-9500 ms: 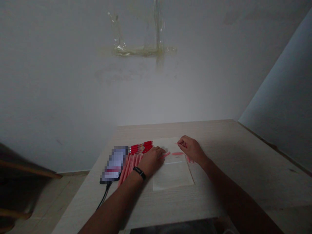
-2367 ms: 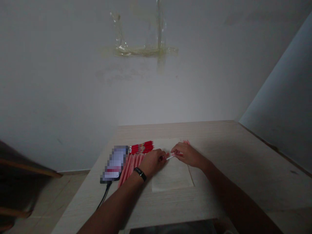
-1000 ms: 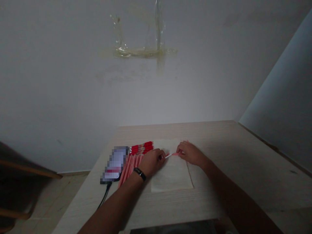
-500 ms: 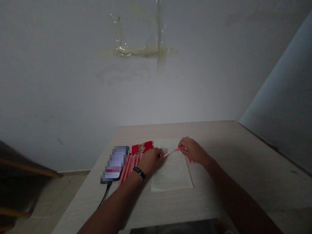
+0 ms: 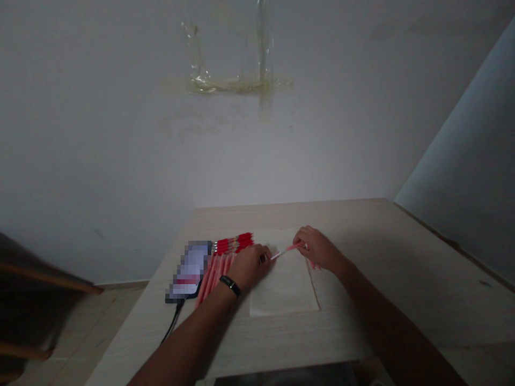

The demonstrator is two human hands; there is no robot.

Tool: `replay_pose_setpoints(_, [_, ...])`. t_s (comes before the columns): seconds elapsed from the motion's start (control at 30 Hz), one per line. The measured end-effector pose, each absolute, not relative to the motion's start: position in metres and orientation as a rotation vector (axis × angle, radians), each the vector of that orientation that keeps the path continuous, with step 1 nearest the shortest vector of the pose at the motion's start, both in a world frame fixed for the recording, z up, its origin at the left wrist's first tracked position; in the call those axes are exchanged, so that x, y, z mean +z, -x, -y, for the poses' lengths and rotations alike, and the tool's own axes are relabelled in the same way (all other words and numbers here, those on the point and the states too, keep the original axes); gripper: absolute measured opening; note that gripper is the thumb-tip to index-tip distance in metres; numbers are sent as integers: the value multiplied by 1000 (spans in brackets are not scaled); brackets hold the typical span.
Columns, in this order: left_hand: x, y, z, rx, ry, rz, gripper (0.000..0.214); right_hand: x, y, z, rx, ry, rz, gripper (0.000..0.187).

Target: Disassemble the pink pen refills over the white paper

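Observation:
Between my two hands, over a pale sheet [image 5: 281, 292], stretches a slim pink-and-white stick-like piece [image 5: 286, 251]. Its white end is pinched in the fingers of my left hand [image 5: 251, 264]. My right hand [image 5: 316, 247] has its fingers closed around the pink end, and a bit of pink shows below that palm. Whether the piece is a pen or a wrapped stick is too small to tell. Beside and partly under my left wrist lie several long pink sticks [image 5: 209, 279]. Just beyond them is a row of red pencil-like sticks [image 5: 233, 243].
A phone-like device [image 5: 189, 271], its screen blurred, lies at the left with a black cable [image 5: 172, 324] running toward the near edge. The wooden table [image 5: 341, 327] meets a grey wall with tape [image 5: 229, 86] on it. A dark object [image 5: 285, 375] sits at the near edge.
Almost nothing differs. Both hands keep their hold on the pink-and-white piece, with only a very slight shift of the right fingers.

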State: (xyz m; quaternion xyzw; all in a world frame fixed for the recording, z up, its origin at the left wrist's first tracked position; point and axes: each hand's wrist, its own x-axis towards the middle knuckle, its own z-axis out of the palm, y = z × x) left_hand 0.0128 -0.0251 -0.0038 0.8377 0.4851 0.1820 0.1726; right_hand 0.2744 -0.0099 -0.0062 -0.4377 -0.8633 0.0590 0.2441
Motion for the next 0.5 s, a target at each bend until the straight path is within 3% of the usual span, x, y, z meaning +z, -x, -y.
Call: replay_pose_setpoints(0.5, [-6,-18,25,526,-2360,-1340,18,-2,-257,21,263,1160,2421,4])
